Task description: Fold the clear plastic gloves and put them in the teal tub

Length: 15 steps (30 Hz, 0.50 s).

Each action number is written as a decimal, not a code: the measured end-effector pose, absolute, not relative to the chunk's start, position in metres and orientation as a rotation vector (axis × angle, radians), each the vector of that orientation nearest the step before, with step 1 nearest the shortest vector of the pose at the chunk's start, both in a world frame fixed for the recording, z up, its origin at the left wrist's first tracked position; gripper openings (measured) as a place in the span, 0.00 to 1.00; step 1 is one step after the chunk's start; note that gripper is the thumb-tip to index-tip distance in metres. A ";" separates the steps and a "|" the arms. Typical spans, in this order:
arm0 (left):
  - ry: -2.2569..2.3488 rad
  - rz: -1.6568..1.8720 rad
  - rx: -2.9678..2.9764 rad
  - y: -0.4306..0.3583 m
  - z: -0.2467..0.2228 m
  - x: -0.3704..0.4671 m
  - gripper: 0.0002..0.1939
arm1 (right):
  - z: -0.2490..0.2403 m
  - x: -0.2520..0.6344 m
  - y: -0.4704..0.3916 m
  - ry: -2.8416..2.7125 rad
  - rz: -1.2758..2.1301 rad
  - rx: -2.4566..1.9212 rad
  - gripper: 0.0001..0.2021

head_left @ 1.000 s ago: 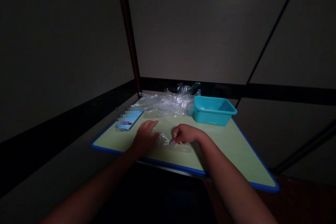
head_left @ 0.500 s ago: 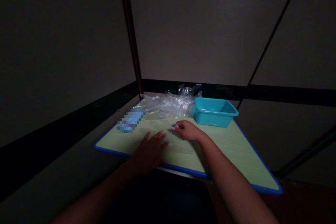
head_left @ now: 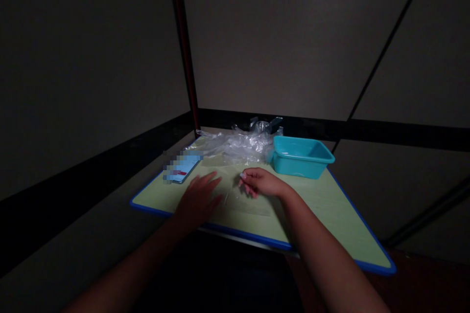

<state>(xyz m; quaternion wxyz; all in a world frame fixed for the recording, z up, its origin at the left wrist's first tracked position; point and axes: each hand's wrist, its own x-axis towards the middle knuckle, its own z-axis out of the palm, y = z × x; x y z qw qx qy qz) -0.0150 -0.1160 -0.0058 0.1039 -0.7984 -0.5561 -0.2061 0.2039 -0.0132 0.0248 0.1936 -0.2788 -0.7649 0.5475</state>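
Observation:
A clear plastic bag (head_left: 244, 208) lies flat on the table in front of me, its outline faint against the green top. My left hand (head_left: 198, 200) is at the bag's left side, palm down with fingers spread, holding nothing. Above the bag's far part, my right hand (head_left: 259, 183) has thumb and forefinger pinched together, the other fingers curled below. A small pale spot shows at the fingertips, but I cannot make out what they pinch. Thin glints of film show between the two hands.
A heap of crumpled clear plastic bags (head_left: 238, 146) covers the back of the green table (head_left: 330, 220). A turquoise basin (head_left: 299, 164) stands to its right. A phone (head_left: 187, 168), partly blurred, lies at the left edge. Walls rise behind and at the left.
My left hand has drawn back to the left, away from the right hand. My right hand stays nearly in place, its pinch turned slightly upward and lower fingers loosened.

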 end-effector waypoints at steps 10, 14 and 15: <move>-1.494 -0.146 -2.892 -0.130 -0.008 0.005 0.31 | 0.017 0.206 -0.011 -2.332 2.022 -0.909 0.08; -1.544 -0.088 -2.875 -0.130 -0.005 -0.002 0.30 | 0.014 0.204 -0.011 -2.365 2.164 -0.939 0.07; -1.577 -0.082 -2.863 -0.130 -0.004 -0.003 0.30 | 0.014 0.203 -0.011 -2.377 2.163 -0.958 0.07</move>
